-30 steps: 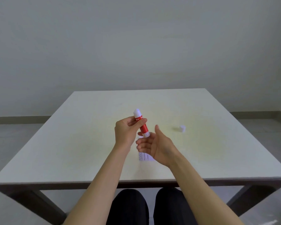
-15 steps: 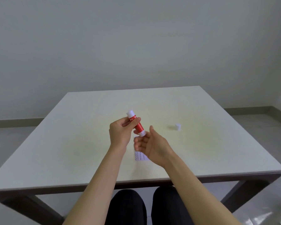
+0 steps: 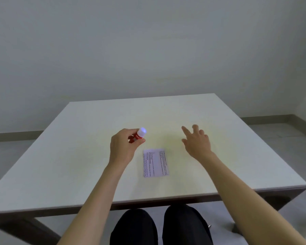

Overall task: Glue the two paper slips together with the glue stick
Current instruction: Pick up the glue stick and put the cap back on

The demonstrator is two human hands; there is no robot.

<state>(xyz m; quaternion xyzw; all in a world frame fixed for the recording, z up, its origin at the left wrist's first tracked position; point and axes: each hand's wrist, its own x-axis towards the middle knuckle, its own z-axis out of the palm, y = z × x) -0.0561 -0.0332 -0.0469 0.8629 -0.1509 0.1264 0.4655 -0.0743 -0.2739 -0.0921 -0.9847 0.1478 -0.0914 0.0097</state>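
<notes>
A person sits at a pale, square worktop [image 3: 78, 156], seen from above, with dark-clothed knees showing under its near edge. The left hand [image 3: 122, 147] is raised above the middle of the worktop, its grip closed around a red glue stick [image 3: 137, 136] whose white end points away and to the right. The right hand [image 3: 197, 142] reaches out to the right of centre, fingers spread and empty, its grip apart. Between the two hands, a little nearer the near edge, a printed paper slip [image 3: 155, 162] lies flat on the worktop. Whether it is one slip or two stacked cannot be told. Neither hand touches the paper.
</notes>
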